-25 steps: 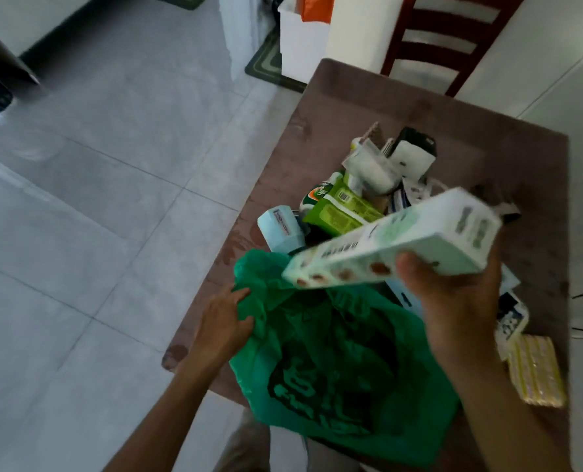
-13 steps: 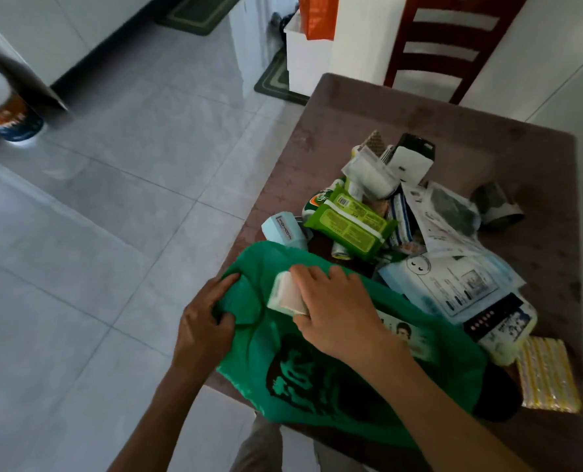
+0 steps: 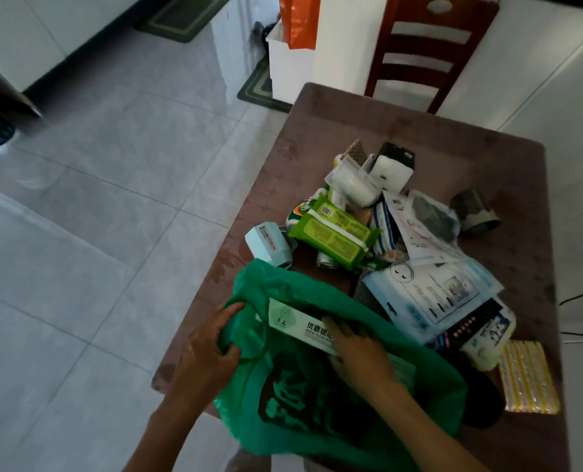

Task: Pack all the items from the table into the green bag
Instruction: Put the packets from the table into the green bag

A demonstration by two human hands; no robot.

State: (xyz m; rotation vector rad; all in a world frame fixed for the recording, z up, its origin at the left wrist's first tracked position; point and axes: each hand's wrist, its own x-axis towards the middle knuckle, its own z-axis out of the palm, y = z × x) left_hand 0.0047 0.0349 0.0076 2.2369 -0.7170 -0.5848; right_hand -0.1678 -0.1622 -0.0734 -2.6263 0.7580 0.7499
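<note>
Fingers [image 3: 230, 313] of the left hand [image 3: 205, 349] are curled round the rim of the green bag [image 3: 429, 390], which is held open at the near edge of the tabletop [image 3: 378, 127]. Inside the bag's mouth a long white box [image 3: 296, 325] is lain upon by the right hand [image 3: 361, 356], whose fingers are spread fairly straight over it; whether the box is gripped cannot be told. Beyond the bag, a heap of items is seen on the tabletop: a light blue box [image 3: 269, 243] just past the bag's far rim, a green wipes packet [image 3: 334, 231] beside it, and flat white packets [image 3: 433, 294] to the bag's far right. A yellow blister pack [image 3: 526, 376] is found right of the bag, and a roll of tape [image 3: 474, 212] well beyond it.
</note>
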